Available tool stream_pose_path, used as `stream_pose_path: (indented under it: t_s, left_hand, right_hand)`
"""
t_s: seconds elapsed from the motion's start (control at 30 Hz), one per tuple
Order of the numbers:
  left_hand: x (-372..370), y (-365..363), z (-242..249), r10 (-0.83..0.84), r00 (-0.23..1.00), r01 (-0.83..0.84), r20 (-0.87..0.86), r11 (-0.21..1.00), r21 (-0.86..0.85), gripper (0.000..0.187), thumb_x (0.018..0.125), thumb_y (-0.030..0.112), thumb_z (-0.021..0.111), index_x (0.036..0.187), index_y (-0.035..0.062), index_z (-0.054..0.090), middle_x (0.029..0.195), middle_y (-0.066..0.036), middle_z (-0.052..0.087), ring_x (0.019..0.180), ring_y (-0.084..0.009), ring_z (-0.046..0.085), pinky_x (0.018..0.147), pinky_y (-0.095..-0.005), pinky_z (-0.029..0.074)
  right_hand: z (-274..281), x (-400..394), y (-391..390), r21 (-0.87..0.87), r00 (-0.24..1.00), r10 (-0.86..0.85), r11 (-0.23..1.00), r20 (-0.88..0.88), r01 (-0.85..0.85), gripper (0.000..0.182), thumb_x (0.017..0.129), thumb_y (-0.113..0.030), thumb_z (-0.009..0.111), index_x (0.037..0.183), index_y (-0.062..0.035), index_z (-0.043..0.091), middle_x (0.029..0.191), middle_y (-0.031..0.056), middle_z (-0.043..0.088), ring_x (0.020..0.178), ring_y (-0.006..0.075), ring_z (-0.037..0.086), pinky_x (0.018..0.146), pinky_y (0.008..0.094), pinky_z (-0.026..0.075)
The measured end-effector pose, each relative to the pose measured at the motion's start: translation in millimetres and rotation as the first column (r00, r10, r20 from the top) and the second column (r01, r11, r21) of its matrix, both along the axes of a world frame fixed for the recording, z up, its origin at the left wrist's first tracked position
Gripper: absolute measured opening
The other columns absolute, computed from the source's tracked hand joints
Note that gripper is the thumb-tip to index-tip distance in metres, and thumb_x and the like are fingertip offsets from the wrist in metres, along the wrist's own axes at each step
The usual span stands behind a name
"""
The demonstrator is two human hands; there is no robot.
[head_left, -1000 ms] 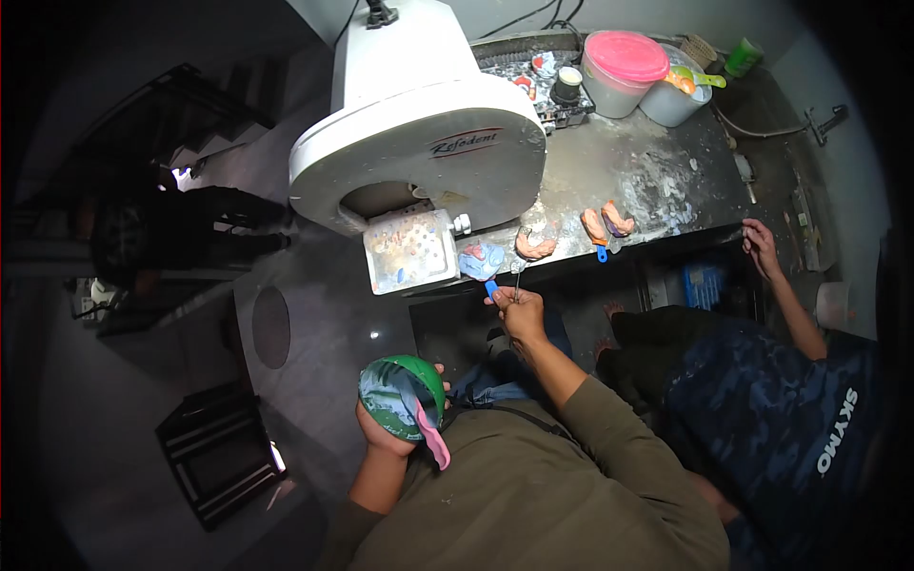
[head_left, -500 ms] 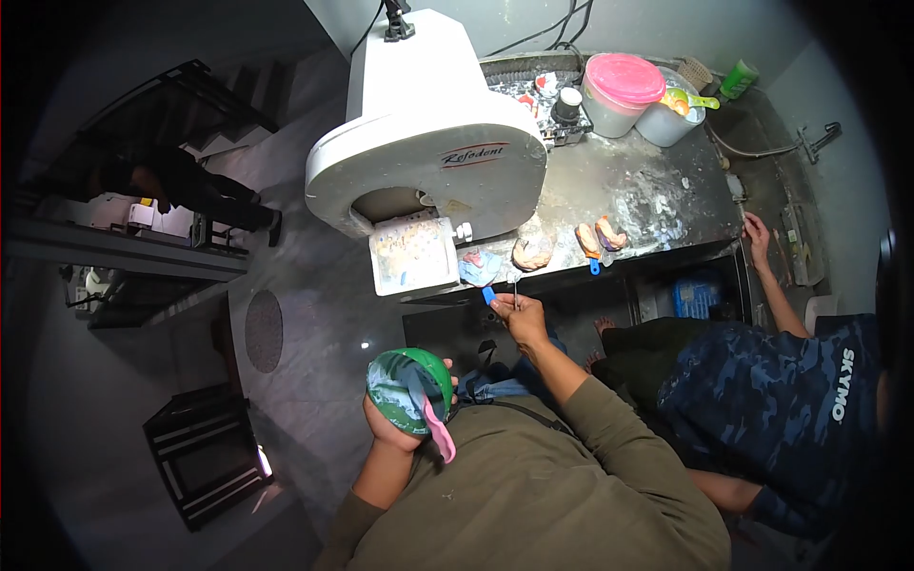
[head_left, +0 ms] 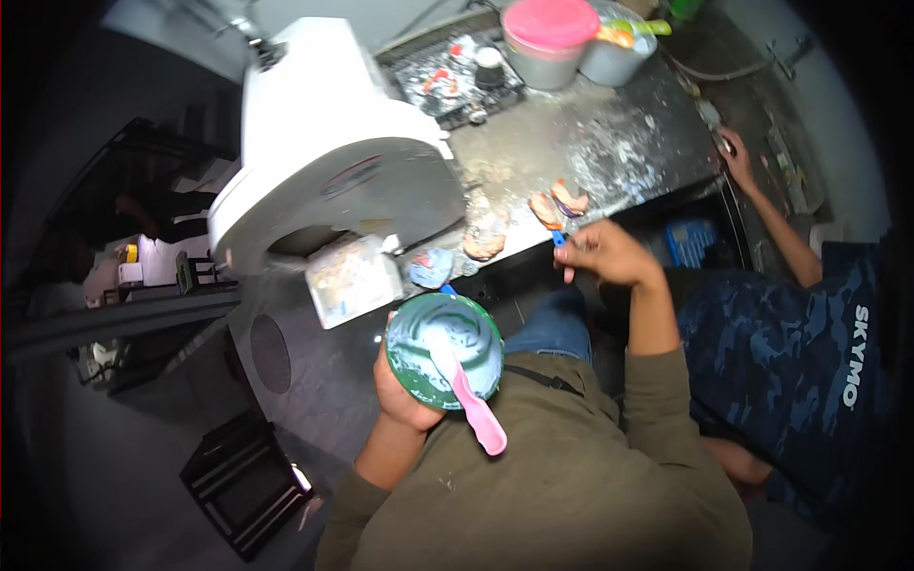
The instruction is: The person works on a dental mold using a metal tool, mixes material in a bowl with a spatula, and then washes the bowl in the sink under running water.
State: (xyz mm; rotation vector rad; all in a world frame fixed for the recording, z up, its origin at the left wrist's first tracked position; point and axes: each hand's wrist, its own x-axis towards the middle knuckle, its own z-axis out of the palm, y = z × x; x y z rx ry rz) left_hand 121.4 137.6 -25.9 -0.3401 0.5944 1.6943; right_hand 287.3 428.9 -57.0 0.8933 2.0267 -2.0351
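My left hand [head_left: 405,395] is closed around the side of a green flexible mixing bowl [head_left: 490,333], tilted toward me. White-blue paste [head_left: 466,328] coats its inside. A pink-handled spatula [head_left: 478,414] rests in the bowl, its blade in the paste and its handle over the rim. My right hand [head_left: 609,255] is at the counter's front edge, thumb and fingers pinched at the blue handle of an impression tray [head_left: 545,211] filled with tan material. Beside that lies another filled tray [head_left: 570,200]. Further left are a tan lump [head_left: 484,246] and a tray with light blue material [head_left: 430,268].
A white model trimmer [head_left: 314,124] with a splattered tray [head_left: 354,278] stands at left. Behind are a pink-lidded tub [head_left: 550,24], a grey bucket [head_left: 617,57] and a cluttered rack [head_left: 447,81]. A person in a camouflage shirt [head_left: 762,352] reaches to the sink at right.
My right hand has left the blue-handled tray at left and moved right to the other tray's handle. The bowl has risen and turned its inside toward me. My view has shifted right.
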Motion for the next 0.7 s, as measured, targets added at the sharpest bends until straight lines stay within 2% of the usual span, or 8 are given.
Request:
stream_pose_path:
  t_s: [0.03, 0.07, 0.13, 0.27, 0.4, 0.53, 0.63, 0.7]
  left_hand:
    - [3.3, 15.5, 6.6, 0.008, 0.994, -0.011, 0.107, 1.000, 0.023, 0.071, 0.100, 0.054, 0.038, 0.148, 0.0016, 0.042, 0.147, -0.034, 0.042, 0.126, -0.0532, 0.051, 0.101, -0.0661, 0.045]
    - [8.4, 27.7, 2.5, 0.068, 0.997, -0.066, 0.047, 0.997, -0.034, 0.070, 0.101, 0.051, 0.038, 0.148, -0.0006, 0.041, 0.145, -0.035, 0.043, 0.126, -0.0539, 0.050, 0.105, -0.0644, 0.043]
    - [10.7, 42.5, -8.7, -0.055, 0.998, 0.053, 0.018, 0.994, 0.094, 0.068, 0.101, 0.050, 0.039, 0.144, -0.0020, 0.045, 0.141, -0.032, 0.050, 0.131, -0.0493, 0.048, 0.109, -0.0629, 0.040]
    - [28.5, 75.6, -37.0, -0.040, 0.988, 0.032, 0.150, 0.998, 0.052, 0.066, 0.100, 0.048, 0.040, 0.145, 0.0001, 0.044, 0.142, -0.031, 0.050, 0.135, -0.0522, 0.043, 0.112, -0.0658, 0.034]
    - [48.9, 96.9, -56.6, -0.076, 0.979, 0.140, 0.189, 0.924, -0.356, 0.070, 0.098, 0.053, 0.041, 0.143, 0.0003, 0.047, 0.142, -0.027, 0.051, 0.137, -0.0509, 0.041, 0.112, -0.0671, 0.034]
    - [50.9, 116.9, -59.9, -0.050, 0.983, 0.121, 0.176, 0.901, -0.416, 0.075, 0.098, 0.059, 0.039, 0.146, 0.0012, 0.044, 0.145, -0.036, 0.044, 0.137, -0.0512, 0.041, 0.112, -0.0668, 0.034]
    - [48.8, 121.9, -60.7, 0.022, 0.984, 0.068, 0.176, 0.868, -0.491, 0.085, 0.096, 0.069, 0.035, 0.148, 0.0016, 0.042, 0.145, -0.039, 0.041, 0.136, -0.0515, 0.042, 0.112, -0.0656, 0.034]
    - [48.7, 116.3, -62.0, 0.069, 0.992, -0.026, 0.107, 0.932, -0.362, 0.094, 0.093, 0.077, 0.032, 0.149, 0.0021, 0.040, 0.147, -0.036, 0.042, 0.137, -0.0513, 0.042, 0.113, -0.0645, 0.034]
  right_hand:
    - [-0.5, 2.4, 16.3, 0.043, 1.000, 0.018, 0.999, -0.025, -0.017, 0.032, 0.098, -0.033, 0.067, 0.088, -0.0034, 0.073, 0.069, -0.0008, 0.070, 0.050, 0.0040, 0.052, 0.044, 0.0220, 0.040]
    - [1.2, 3.8, 32.2, 0.095, 0.994, 0.046, 0.995, -0.100, -0.037, 0.033, 0.099, -0.033, 0.065, 0.090, -0.0030, 0.073, 0.069, 0.0000, 0.071, 0.047, 0.0042, 0.050, 0.044, 0.0212, 0.038]
    - [5.2, 4.3, 55.7, 0.056, 0.991, -0.025, 0.998, -0.132, 0.032, 0.036, 0.101, -0.034, 0.062, 0.091, -0.0018, 0.073, 0.066, 0.0033, 0.070, 0.046, 0.0039, 0.044, 0.044, 0.0220, 0.033]
    - [-1.5, 7.7, 94.4, -0.057, 0.963, -0.163, 0.986, -0.213, 0.154, 0.041, 0.104, -0.036, 0.055, 0.094, 0.0002, 0.072, 0.063, 0.0069, 0.068, 0.045, 0.0030, 0.041, 0.045, 0.0219, 0.032]
    - [-29.1, 15.6, 112.3, -0.186, 0.957, -0.152, 0.977, -0.248, 0.106, 0.043, 0.107, -0.033, 0.048, 0.096, 0.0025, 0.070, 0.061, 0.0074, 0.067, 0.044, 0.0019, 0.040, 0.045, 0.0206, 0.033]
    - [-51.9, 15.1, 105.6, -0.422, 0.966, -0.083, 0.906, -0.245, -0.029, 0.039, 0.107, -0.029, 0.048, 0.097, 0.0016, 0.070, 0.070, 0.0074, 0.070, 0.048, 0.0046, 0.049, 0.049, 0.0221, 0.038]
    - [-50.1, 7.5, 101.4, -0.344, 0.942, 0.104, 0.913, -0.319, -0.217, 0.038, 0.105, -0.029, 0.052, 0.094, 0.0019, 0.071, 0.074, 0.0089, 0.072, 0.055, 0.0108, 0.061, 0.054, 0.0265, 0.046]
    - [-48.2, 0.0, 93.0, -0.305, 0.938, 0.150, 0.919, -0.312, -0.249, 0.040, 0.103, -0.033, 0.057, 0.090, 0.0018, 0.072, 0.076, 0.0107, 0.073, 0.062, 0.0169, 0.069, 0.061, 0.0305, 0.052]
